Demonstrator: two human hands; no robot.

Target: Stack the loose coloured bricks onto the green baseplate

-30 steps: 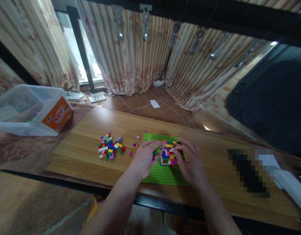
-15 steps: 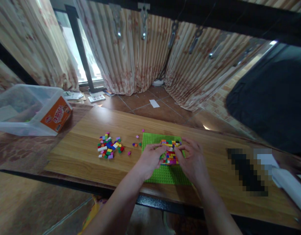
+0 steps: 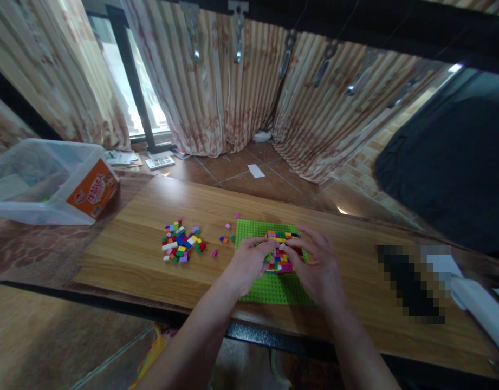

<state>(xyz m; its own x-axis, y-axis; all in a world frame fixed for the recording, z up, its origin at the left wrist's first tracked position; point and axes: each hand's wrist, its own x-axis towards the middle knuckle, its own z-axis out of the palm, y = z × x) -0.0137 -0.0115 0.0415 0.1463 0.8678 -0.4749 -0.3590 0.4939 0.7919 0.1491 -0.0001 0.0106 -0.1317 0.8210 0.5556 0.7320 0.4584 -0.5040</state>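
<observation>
A multicoloured build of toy bricks (image 3: 282,266) stands on a green studded baseplate (image 3: 261,292), with both hands over it. My right hand (image 3: 319,266) comes in from the right, thumb and forefinger closed at a small whitish brick (image 3: 282,246) on top of the build. My left hand (image 3: 250,264) is at the left side of the build, its thumb and fingers curled together. Something small and green shows by its fingertips; whether it is held or is the baseplate behind, I cannot make out. The fingers hide part of the build.
A pile of loose bricks (image 3: 182,242) lies left on the wooden board (image 3: 139,216), with several single bricks nearer the baseplate. A clear plastic bin (image 3: 41,214) with an orange label stands far left. A blurred dark object (image 3: 409,284) and a white object (image 3: 483,311) are at right.
My right hand's fingertips have shifted slightly left onto the whitish brick. My left hand has stayed nearly in place.
</observation>
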